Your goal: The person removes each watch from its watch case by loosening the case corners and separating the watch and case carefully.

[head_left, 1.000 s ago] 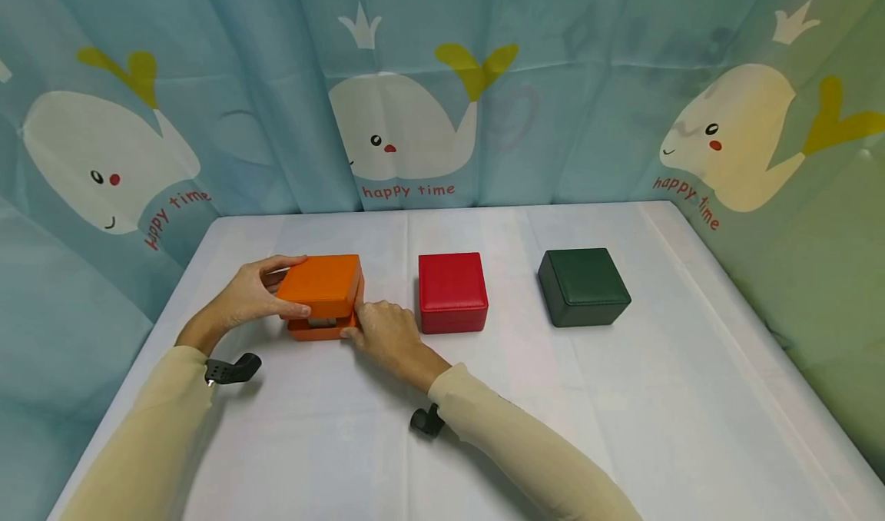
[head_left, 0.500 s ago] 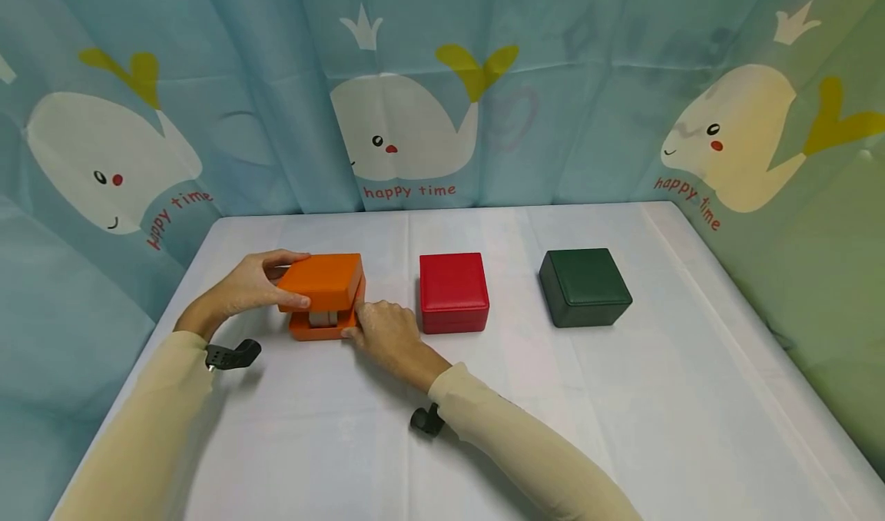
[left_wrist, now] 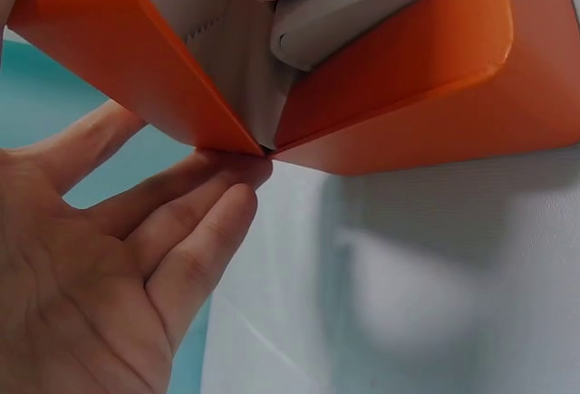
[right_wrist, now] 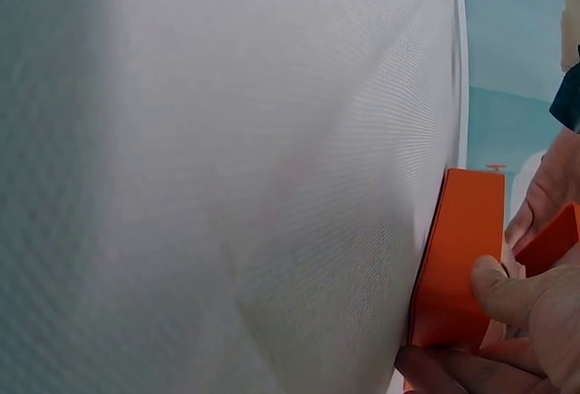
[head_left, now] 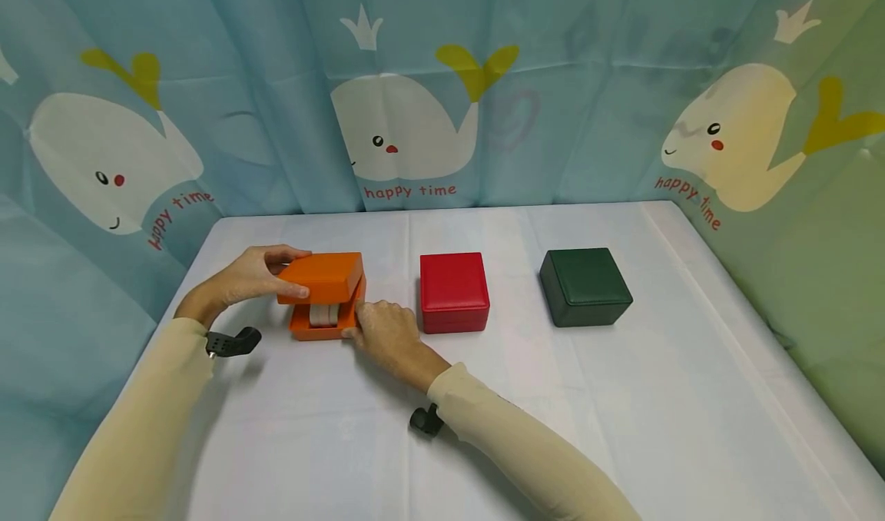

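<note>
Since a second ago the orange lid [head_left: 321, 277] has tipped up further at its front edge, so the gap over the orange base [head_left: 323, 326] is wider and more of the pale cushion [head_left: 323, 314] inside shows; both hands have kept their places.

Nearest, the right hand [head_left: 387, 335] lies on the white-covered bench [head_left: 484, 429] at the base's front right corner, its fingers [right_wrist: 507, 290] curled and clamped on that corner, thumb on the outer wall as the right wrist view shows. The left hand [head_left: 245, 279] is on the far left side of the box, thumb at the lid's front edge and fingers [left_wrist: 195, 258] together behind it, gripping the lid and holding it raised at a tilt. From the left wrist view the lid and base meet in a narrow V at the hinge, with the fingertips just under that joint and the pale lining visible inside.

So the orange box sits at the left of the bench, part open, its base flat on the cloth. Just beside it to the right, apart from it, stands a closed red box [head_left: 453, 291], and further right, well apart, a closed dark green box [head_left: 585, 286]. Behind the bench hangs a blue curtain [head_left: 276, 83] printed with white whales.
</note>
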Tool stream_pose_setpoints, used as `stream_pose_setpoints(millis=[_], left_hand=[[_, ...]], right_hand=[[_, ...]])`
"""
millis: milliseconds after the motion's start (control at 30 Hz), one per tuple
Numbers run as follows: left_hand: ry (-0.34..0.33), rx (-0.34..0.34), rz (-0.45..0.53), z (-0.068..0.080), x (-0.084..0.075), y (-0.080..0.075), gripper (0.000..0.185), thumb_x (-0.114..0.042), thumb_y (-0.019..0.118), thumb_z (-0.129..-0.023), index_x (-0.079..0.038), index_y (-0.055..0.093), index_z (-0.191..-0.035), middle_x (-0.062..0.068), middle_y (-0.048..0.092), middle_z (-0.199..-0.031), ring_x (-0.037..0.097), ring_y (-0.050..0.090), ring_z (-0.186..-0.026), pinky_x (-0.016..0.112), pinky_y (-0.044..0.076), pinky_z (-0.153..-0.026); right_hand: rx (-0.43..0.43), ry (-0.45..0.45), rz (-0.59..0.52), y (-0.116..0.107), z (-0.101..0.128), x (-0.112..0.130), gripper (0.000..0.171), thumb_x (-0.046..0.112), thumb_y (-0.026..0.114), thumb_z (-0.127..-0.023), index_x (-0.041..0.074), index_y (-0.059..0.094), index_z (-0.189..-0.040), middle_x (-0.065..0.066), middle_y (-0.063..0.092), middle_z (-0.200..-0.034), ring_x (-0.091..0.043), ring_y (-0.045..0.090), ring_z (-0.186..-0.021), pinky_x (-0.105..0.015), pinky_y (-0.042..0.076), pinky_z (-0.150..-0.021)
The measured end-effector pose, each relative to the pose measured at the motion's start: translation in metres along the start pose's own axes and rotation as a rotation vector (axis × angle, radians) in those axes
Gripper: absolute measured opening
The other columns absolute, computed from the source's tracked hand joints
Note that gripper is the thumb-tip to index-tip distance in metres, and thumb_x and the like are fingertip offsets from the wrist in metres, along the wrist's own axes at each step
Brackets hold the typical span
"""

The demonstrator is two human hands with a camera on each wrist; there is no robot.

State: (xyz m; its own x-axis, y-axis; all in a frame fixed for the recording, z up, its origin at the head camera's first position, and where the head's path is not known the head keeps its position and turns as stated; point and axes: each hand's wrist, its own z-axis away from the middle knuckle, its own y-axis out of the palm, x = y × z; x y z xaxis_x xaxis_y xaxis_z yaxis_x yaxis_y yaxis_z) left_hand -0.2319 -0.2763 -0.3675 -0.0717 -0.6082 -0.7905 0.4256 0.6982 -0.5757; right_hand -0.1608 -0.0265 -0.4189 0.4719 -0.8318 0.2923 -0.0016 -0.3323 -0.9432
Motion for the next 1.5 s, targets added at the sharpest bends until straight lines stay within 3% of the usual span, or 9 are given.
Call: stream_pose_setpoints(millis=[500, 933, 1500], left_hand=[[-0.037, 0.033, -0.054, -0.012, -0.002, -0.009, 0.073, -0.028, 0.078, -0.087, 0.006, 0.049, -0.146, 0.029, 0.05, -0.142, 0.042, 0.045, -0.128, 0.062, 0.036, -0.106], [-0.048, 0.079, -0.072, -0.015, -0.005, -0.017, 0.07, -0.031, 0.073, -0.091, 0.006, 0.049, -0.146, 0.029, 0.048, -0.145, 0.041, 0.046, -0.128, 0.062, 0.035, -0.106], [-0.129, 0.111, -0.068, -0.018, -0.011, -0.024, 0.069, -0.044, 0.067, -0.095, -0.003, 0.052, -0.148, 0.023, 0.047, -0.148, 0.034, 0.047, -0.122, 0.05, 0.043, -0.097]], right_hand=[[-0.034, -0.001, 0.051, 0.003, 0.0, 0.001, 0.032, 0.043, 0.075, -0.092, 0.014, 0.064, -0.085, 0.001, 0.063, -0.067, -0.016, 0.065, -0.065, -0.031, 0.048, -0.049], [-0.043, -0.015, 0.048, 0.003, 0.001, 0.0, 0.031, 0.043, 0.075, -0.092, 0.014, 0.064, -0.087, 0.0, 0.065, -0.068, -0.018, 0.066, -0.066, -0.032, 0.05, -0.05], [-0.037, -0.016, 0.042, 0.002, 0.001, 0.001, 0.031, 0.041, 0.075, -0.093, 0.014, 0.063, -0.084, 0.0, 0.064, -0.068, -0.018, 0.066, -0.065, -0.031, 0.048, -0.049]])
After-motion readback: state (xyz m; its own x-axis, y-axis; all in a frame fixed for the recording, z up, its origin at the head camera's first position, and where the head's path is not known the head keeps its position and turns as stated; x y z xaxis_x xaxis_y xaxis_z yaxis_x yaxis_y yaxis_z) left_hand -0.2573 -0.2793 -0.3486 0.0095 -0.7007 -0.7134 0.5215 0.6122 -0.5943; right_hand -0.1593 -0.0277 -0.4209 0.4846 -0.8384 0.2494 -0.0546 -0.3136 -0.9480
